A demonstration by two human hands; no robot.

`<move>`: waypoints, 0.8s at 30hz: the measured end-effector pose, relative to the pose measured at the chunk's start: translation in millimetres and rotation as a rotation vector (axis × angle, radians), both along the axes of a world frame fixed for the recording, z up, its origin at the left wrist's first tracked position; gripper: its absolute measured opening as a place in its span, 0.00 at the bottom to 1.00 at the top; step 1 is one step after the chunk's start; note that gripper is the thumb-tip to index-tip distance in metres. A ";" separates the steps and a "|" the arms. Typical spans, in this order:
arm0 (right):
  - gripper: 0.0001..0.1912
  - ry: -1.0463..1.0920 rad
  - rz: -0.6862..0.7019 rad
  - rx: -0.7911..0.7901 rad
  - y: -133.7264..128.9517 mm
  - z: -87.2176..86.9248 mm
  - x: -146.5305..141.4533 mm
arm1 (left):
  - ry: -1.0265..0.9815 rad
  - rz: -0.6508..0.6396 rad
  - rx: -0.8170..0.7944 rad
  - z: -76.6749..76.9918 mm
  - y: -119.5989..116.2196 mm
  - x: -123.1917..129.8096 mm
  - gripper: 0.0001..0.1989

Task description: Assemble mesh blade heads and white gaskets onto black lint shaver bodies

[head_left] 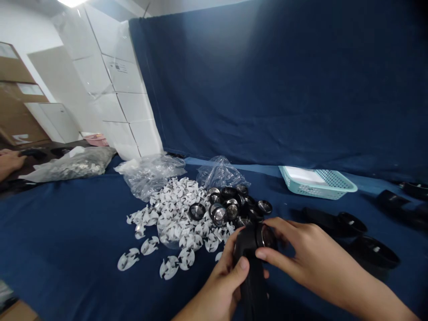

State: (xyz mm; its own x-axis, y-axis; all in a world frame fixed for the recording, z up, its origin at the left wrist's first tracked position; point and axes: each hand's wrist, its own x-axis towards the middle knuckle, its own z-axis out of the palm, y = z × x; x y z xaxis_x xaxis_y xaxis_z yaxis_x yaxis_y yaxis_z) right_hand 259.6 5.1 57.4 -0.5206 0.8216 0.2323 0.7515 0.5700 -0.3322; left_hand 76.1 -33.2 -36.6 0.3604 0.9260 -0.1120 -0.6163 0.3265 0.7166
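Note:
A black shower head is held upright in my left hand, whose fingers wrap its handle with the thumb across the front. My right hand pinches a round black cap with a shiny metal face at the side of the head, thumb below and fingers above. The cap touches the head; how firmly it is seated I cannot tell. Just beyond my hands lies a pile of black-rimmed perforated metal discs. To their left spreads a heap of grey-white plastic vaned discs.
Several black shower head bodies lie at right. A light-green basket stands behind them. Clear plastic bags are behind the heap. White boxes and a dark blue curtain bound the back. At far left is another person's hand.

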 end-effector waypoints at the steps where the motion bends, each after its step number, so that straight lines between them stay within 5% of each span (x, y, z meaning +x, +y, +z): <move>1: 0.20 -0.010 -0.028 0.000 0.7 0.4 -0.6 | -0.021 -0.004 0.020 -0.1 -0.2 0.2 0.36; 6: 0.25 0.033 0.062 0.101 0.2 10.6 5.5 | -0.092 -0.009 0.042 3.5 -1.8 0.3 0.36; 9: 0.36 0.029 0.199 -0.002 -2.3 15.7 10.6 | -0.095 0.016 0.033 6.8 -0.6 -0.7 0.34; 13: 0.16 0.037 0.081 -0.139 -0.9 18.2 16.4 | -0.091 0.000 0.021 6.3 1.1 -1.2 0.37; 17: 0.16 0.079 -0.010 -0.016 1.1 21.2 20.3 | -0.099 0.010 -0.002 4.3 0.2 -0.1 0.39; 20: 0.33 0.070 0.105 0.025 -1.4 20.1 16.2 | -0.096 0.028 -0.001 5.6 -0.6 0.4 0.37; 24: 0.31 0.100 0.176 -0.030 -3.4 11.9 4.7 | -0.093 0.059 0.026 7.3 0.4 -0.4 0.34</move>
State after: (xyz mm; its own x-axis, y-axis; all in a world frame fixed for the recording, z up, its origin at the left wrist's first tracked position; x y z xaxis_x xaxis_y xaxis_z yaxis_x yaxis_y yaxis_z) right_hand 264.4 1.6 69.3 -0.6324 0.7271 0.2671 0.6035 0.6787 -0.4185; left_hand 75.7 -32.8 -29.3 0.3126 0.9482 -0.0560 -0.6979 0.2693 0.6636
